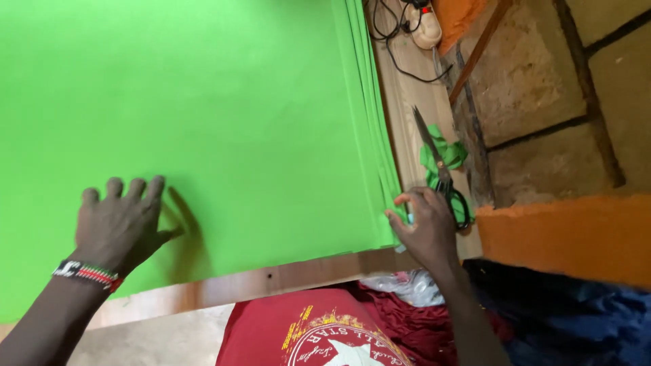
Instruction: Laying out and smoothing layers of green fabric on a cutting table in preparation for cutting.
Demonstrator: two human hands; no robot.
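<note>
Near right corner: right hand (424, 227) pinches the edge of the green paper stack (203, 122), thumb and fingers closed on the corner sheets
Left hand: left hand (122, 220) lies flat and spread on the top sheet, grasping nothing
Stack axis: right edge runs near to far
Scissors (441, 173): on the wooden table (271, 281), just right of the pinching hand, blades pointing far
Nearer hand: the right

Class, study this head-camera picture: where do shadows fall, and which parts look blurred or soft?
Head view: the left hand lies flat on the green paper and throws a dark shadow to its right; the paper is evenly lit, with no glare; the right hand at the paper's corner looks slightly soft; the scissors and stone wall stay fairly sharp.
</note>
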